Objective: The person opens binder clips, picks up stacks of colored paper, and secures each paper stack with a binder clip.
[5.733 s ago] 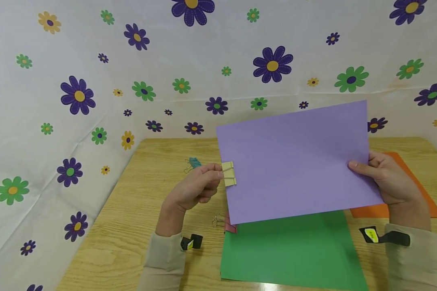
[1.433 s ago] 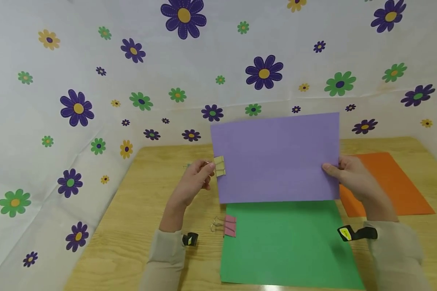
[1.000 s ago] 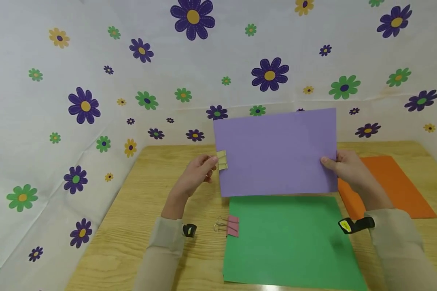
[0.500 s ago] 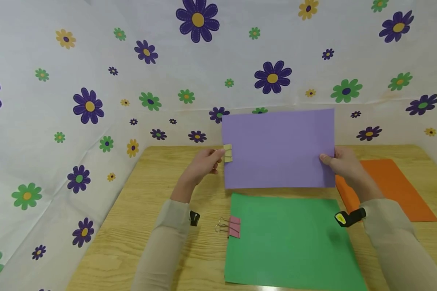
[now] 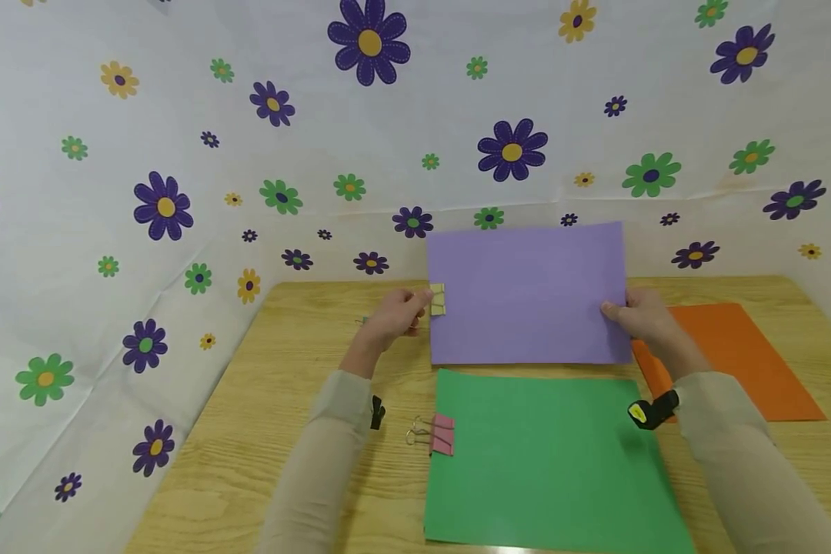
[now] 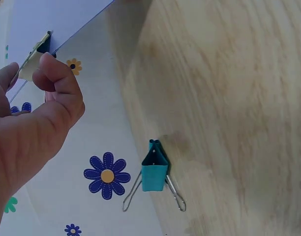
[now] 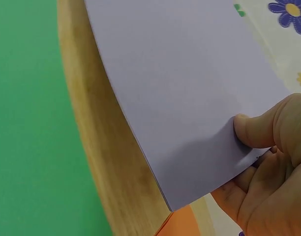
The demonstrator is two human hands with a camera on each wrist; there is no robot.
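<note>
- Watching remotely, I see the left hand [image 5: 398, 314] pinching the yellow clip [image 5: 438, 300].
- The right hand [image 5: 647, 317] grips the purple paper [image 5: 526, 296] at right.
- It is held up, clip on, beyond the green paper [image 5: 547, 462].

Light wood-grain tabletop [image 5: 249, 431]: rectangular green paper [image 5: 547, 462], pink metal binder clip [image 5: 442, 435] on left edge; rectangular orange paper [image 5: 741, 362], right; teal metal binder clip [image 6: 154, 177].

White flower-print backdrop [image 5: 388, 123], wood-grain table [image 5: 249, 431] below

Both arms [image 5: 324, 462] extended forward, left fingers [image 6: 64, 83] pinching, right fingers [image 7: 232, 197] gripping
</note>
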